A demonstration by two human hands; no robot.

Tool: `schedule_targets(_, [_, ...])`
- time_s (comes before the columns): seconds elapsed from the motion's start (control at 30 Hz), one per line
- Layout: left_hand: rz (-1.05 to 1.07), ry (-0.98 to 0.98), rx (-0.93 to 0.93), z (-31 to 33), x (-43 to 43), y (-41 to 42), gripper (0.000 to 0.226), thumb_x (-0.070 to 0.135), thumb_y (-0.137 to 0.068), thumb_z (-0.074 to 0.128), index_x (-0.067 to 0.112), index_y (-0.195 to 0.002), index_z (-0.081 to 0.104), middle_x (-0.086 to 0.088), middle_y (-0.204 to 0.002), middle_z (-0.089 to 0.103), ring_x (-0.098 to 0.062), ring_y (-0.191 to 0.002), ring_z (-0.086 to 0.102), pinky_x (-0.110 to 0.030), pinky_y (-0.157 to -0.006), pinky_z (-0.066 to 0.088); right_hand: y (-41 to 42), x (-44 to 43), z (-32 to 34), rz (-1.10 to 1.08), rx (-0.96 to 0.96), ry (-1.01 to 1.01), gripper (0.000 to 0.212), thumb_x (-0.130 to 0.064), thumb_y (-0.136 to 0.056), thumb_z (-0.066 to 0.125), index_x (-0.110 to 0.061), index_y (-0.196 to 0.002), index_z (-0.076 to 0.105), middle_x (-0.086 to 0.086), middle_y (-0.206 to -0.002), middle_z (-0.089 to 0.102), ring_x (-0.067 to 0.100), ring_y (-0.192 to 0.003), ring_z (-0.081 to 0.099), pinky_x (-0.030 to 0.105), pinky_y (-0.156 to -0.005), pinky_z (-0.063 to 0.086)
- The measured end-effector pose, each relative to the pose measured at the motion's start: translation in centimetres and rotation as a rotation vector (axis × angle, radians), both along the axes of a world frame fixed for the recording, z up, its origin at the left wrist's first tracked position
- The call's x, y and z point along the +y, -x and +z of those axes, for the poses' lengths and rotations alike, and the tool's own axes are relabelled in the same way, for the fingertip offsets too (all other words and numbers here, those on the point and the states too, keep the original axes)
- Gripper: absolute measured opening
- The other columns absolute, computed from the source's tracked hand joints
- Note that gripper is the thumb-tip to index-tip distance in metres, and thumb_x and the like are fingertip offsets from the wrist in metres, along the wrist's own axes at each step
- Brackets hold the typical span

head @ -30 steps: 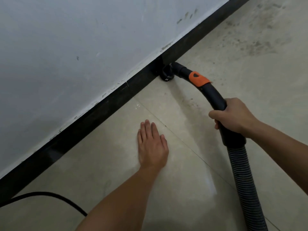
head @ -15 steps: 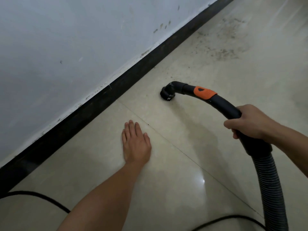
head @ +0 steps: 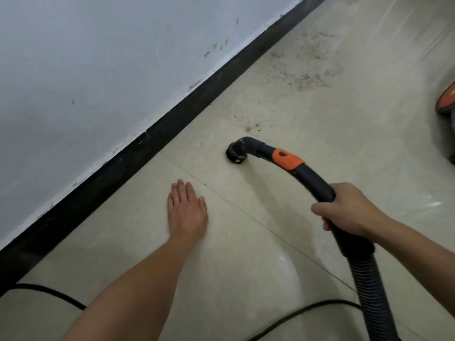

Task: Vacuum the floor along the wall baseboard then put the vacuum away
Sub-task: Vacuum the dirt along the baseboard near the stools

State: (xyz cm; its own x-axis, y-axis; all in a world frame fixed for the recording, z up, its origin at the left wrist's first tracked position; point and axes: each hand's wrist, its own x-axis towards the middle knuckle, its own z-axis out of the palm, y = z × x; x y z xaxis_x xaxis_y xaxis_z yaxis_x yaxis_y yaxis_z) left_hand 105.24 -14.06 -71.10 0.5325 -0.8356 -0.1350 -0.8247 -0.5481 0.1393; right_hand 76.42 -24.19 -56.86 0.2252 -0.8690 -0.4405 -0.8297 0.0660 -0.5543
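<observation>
Right hand [head: 349, 210] grips hose handle [head: 317, 183]; nozzle [head: 236, 152] on floor [head: 246, 267], clear of baseboard [head: 157, 141]. Left hand [head: 187, 212] flat, fingers straight, on floor.

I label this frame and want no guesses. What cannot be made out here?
Head view:
1. Orange object: cut off by the right edge.
2. Nozzle: opening faces the floor, hidden.
3. Right hand: palm hidden against the black handle.
4. Black cord: ends hidden by the hose and bottom edge.
</observation>
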Motion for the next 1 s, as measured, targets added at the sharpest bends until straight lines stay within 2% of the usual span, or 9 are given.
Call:
schedule_targets(0.1, [-0.02,-0.031,-0.02,0.3,-0.1,-0.2,0.061,0.038,-0.103,0.02,0.004,-0.153,0.013,-0.015,-0.161,0.007,-0.029,-0.149,0.003,-0.039,-0.12,0.007,-2.6,0.1,-1.0,0.064,-0.01,0.007,0.013,-0.018,-0.071,0.069,-0.013,-0.08,0.06,0.005,-0.055,0.069,0.017,-0.048,0.069,0.035,-0.059,0.058])
schedule_targets(0.17, [-0.025,-0.05,-0.028,0.5,-0.3,-0.2,0.061,0.037,-0.102,0.022,0.003,-0.152,0.015,-0.017,-0.16,0.009,-0.03,-0.148,0.006,-0.04,-0.12,0.009,-1.9,-0.4,-1.1,0.053,-0.001,0.001,0.014,-0.019,-0.071,0.069,-0.014,-0.08,0.06,0.005,-0.054,0.069,0.016,-0.047,0.069,0.033,-0.057,0.056])
schedule_targets(0.3, [-0.006,-0.049,-0.047,0.8,-1.0,0.0,0.057,0.033,-0.101,0.026,0.002,-0.149,0.023,-0.021,-0.157,0.018,-0.034,-0.145,0.014,-0.043,-0.118,0.014,4.3,-1.0,-1.2,-0.067,0.026,0.018,0.011,-0.015,-0.073,0.07,-0.008,-0.076,0.062,0.006,-0.052,0.069,0.016,-0.045,0.067,0.027,-0.051,0.047])
schedule_targets(0.5, [-0.034,0.018,0.027,1.2,-4.8,1.3,0.056,0.033,-0.101,0.029,0.004,-0.149,0.024,-0.02,-0.157,0.019,-0.033,-0.145,0.014,-0.042,-0.119,0.011,10.2,-1.8,-1.6,-0.309,0.032,0.078,0.016,-0.013,-0.075,0.071,-0.001,-0.068,0.064,0.009,-0.05,0.067,0.018,-0.045,0.067,0.035,-0.058,0.053])
schedule_targets(0.57, [-0.014,0.051,0.054,1.1,-6.2,1.6,0.056,0.033,-0.102,0.03,0.003,-0.149,0.024,-0.02,-0.157,0.019,-0.034,-0.145,0.014,-0.042,-0.119,0.01,9.3,-2.5,-2.1,-0.325,0.003,0.089,0.016,-0.012,-0.074,0.07,0.001,-0.069,0.063,0.009,-0.05,0.067,0.019,-0.045,0.068,0.033,-0.055,0.051])
schedule_targets(0.73, [0.06,0.09,0.06,0.5,-9.6,0.5,0.055,0.031,-0.101,0.031,0.001,-0.148,0.025,-0.021,-0.156,0.02,-0.035,-0.144,0.015,-0.043,-0.119,0.011,4.5,-4.6,-3.2,-0.204,-0.05,0.076,0.012,-0.014,-0.073,0.068,-0.004,-0.073,0.062,0.006,-0.051,0.068,0.016,-0.046,0.068,0.029,-0.053,0.049])
schedule_targets(0.87, [0.146,0.14,0.002,-0.9,-11.0,0.3,0.055,0.03,-0.1,0.032,0.0,-0.146,0.028,-0.021,-0.156,0.022,-0.035,-0.144,0.016,-0.044,-0.12,0.008,1.6,-7.8,-4.0,-0.157,-0.076,0.089,0.012,-0.014,-0.073,0.069,-0.004,-0.073,0.062,0.007,-0.052,0.068,0.017,-0.046,0.068,0.032,-0.056,0.054])
schedule_targets(1.0, [0.161,0.186,-0.047,-2.0,-11.2,0.4,0.055,0.031,-0.098,0.034,0.0,-0.144,0.035,-0.022,-0.153,0.029,-0.036,-0.143,0.021,-0.045,-0.119,0.012,-1.6,-11.2,-4.9,-0.101,-0.088,0.071,0.014,-0.015,-0.072,0.068,-0.003,-0.072,0.062,0.007,-0.052,0.068,0.018,-0.047,0.068,0.034,-0.058,0.055])
